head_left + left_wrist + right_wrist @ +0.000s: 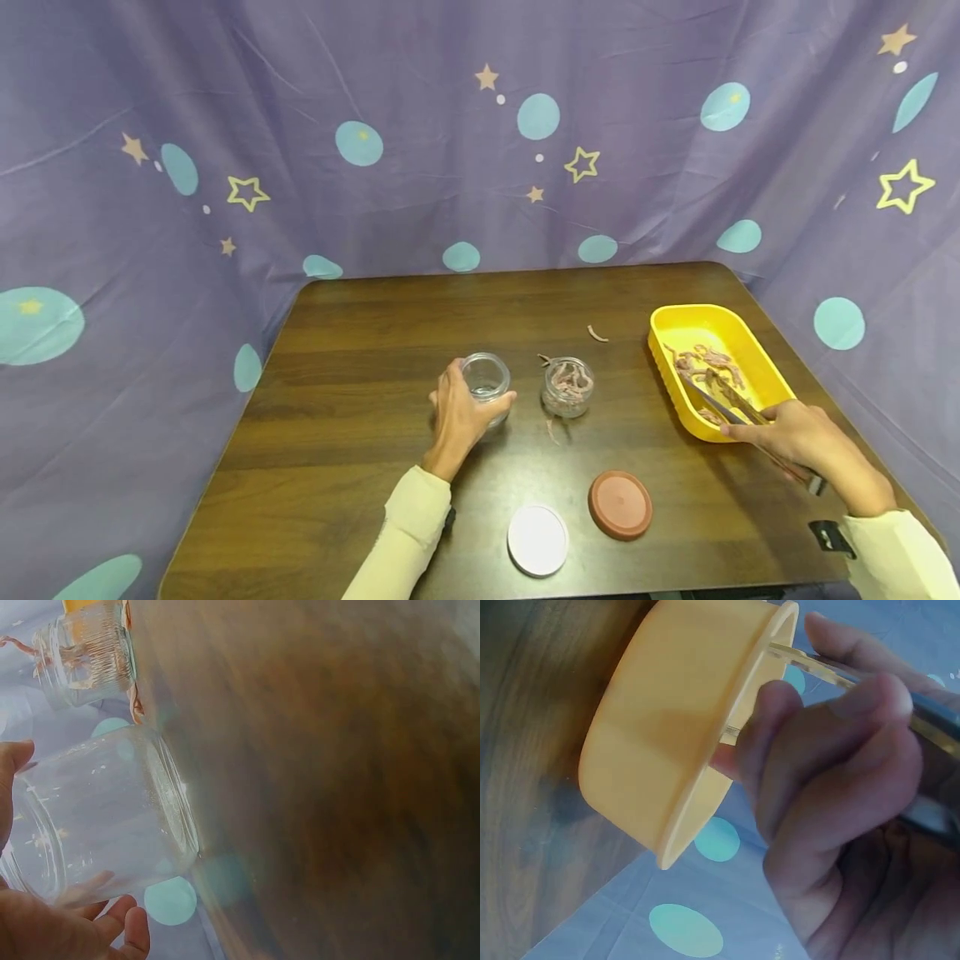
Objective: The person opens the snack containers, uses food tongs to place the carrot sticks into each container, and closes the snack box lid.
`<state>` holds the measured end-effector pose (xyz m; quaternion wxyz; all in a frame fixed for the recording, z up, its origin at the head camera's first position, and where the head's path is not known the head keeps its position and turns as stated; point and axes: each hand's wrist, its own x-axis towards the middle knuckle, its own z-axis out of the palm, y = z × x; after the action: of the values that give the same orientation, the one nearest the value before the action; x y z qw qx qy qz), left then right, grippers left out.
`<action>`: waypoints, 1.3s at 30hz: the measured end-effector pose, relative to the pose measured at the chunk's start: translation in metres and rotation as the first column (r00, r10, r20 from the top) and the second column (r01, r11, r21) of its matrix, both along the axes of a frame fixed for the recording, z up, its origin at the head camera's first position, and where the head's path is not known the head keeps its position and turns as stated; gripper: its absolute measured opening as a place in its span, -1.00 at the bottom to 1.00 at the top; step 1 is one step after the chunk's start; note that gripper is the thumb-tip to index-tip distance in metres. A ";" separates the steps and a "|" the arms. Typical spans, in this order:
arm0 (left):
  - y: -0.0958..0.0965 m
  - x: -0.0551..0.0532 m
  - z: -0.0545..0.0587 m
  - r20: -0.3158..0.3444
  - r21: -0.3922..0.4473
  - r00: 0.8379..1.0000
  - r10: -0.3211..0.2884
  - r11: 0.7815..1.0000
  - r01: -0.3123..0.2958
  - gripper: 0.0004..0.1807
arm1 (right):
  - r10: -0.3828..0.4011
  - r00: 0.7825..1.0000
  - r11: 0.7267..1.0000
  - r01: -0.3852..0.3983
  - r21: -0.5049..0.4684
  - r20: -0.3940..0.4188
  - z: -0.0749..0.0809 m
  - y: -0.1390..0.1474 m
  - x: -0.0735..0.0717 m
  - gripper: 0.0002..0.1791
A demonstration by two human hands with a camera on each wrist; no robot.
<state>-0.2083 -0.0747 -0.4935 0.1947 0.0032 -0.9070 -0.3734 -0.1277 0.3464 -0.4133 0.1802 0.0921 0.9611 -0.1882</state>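
Note:
My left hand [461, 412] grips a clear glass jar [486, 375] near its rim, thumb on one side and fingers on the other. No strips show inside that jar. To its right stands a second glass jar [567, 390] holding thin pinkish-brown strips; the left wrist view shows this jar [86, 656] too. My right hand [798, 433] holds metal tongs [723, 407] over the near end of a yellow tray [776, 387]. The tongs' tips are down among more strips [712, 362] in the tray; whether they pinch any is unclear.
A white lid [537, 540] and a reddish-brown lid [620, 504] lie near the table's front edge. One loose strip [597, 334] lies behind the filled jar, and small bits lie beside it. A purple patterned curtain [450, 125] hangs behind the table.

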 end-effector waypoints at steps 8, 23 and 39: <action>0.001 0.000 -0.001 -0.014 -0.014 1.000 -0.010 1.000 0.010 0.07 | 0.073 0.997 0.994 -0.071 0.084 -0.016 0.008 -0.005 -0.003 -0.28; -0.001 -0.002 0.003 0.020 -0.071 1.000 0.000 0.997 0.001 0.09 | 0.068 0.992 0.997 -0.071 -0.032 -0.103 -0.001 -0.009 0.003 -0.51; -0.001 0.000 0.001 0.028 -0.070 1.000 0.009 0.997 -0.007 0.09 | -0.016 0.992 0.999 0.009 -0.054 -0.128 0.033 0.006 0.009 -0.12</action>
<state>-0.2086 -0.0753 -0.4925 0.1837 0.0054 -0.9222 -0.3404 -0.1185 0.3521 -0.3805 0.1192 0.0810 0.9647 -0.2203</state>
